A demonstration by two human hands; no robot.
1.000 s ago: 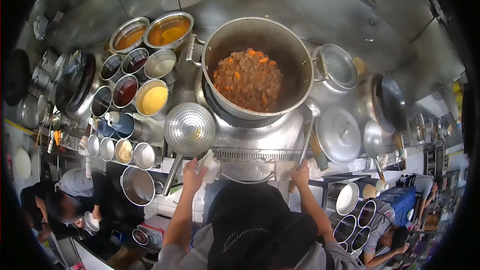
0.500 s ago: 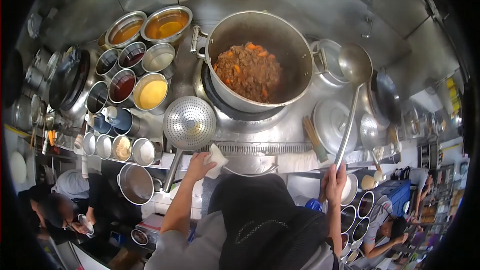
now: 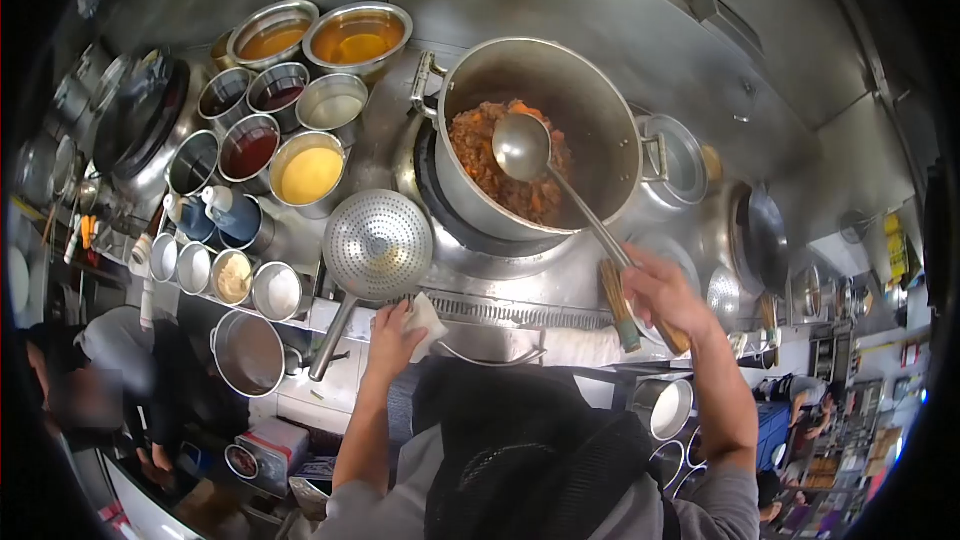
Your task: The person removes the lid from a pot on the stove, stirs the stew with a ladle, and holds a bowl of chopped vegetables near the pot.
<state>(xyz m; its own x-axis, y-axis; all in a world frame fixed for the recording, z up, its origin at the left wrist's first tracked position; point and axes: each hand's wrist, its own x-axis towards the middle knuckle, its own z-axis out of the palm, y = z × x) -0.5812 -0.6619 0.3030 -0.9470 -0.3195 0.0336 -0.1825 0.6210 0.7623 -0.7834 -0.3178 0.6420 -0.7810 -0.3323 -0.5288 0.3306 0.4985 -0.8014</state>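
Note:
My right hand (image 3: 668,292) grips the long handle of a ladle (image 3: 522,147). Its bowl is over the meat and carrot stew (image 3: 480,155) inside a large metal pot (image 3: 610,170); whether it touches the food I cannot tell. A folded white cloth (image 3: 428,325) is in my left hand (image 3: 397,338), which rests at the front edge of the stove. Just beyond that hand lies a perforated strainer (image 3: 378,240), its handle pointing toward me. A bamboo brush (image 3: 618,305) stands beside my right hand.
Metal containers of sauces, including a yellow one (image 3: 308,175), stand left of the pot. Behind them are two bowls of amber liquid (image 3: 358,38). A wok (image 3: 765,230) is at the right. Another person (image 3: 125,360) is at the lower left.
My right hand has moved forward, bringing the ladle from the right side to over the stew, bowl now inside the pot. My left hand still holds the cloth. The view has shifted slightly.

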